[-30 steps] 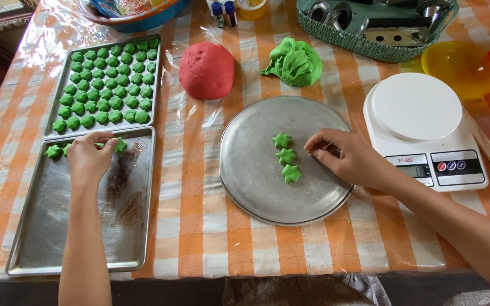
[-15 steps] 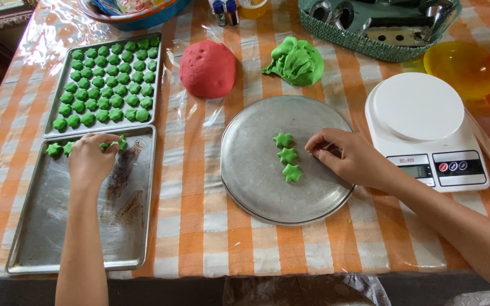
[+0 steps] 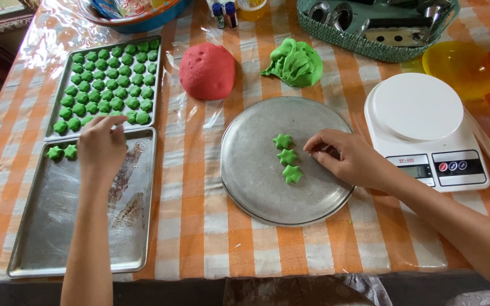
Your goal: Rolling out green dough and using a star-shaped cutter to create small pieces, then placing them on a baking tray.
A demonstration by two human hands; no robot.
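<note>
Star-shaped green dough pieces (image 3: 287,157) are lying in a short column near the middle of the round metal plate (image 3: 256,187). The right hand (image 3: 344,158) is resting on the plate's right side, fingers curled just beside the stars, gripping nothing visible. The left hand (image 3: 102,148) is hovering over the top edge of the lower baking tray (image 3: 75,238), fingers bent down; whether it is holding a piece, I cannot tell. Two stars (image 3: 62,152) are sitting in that tray's top-left corner.
</note>
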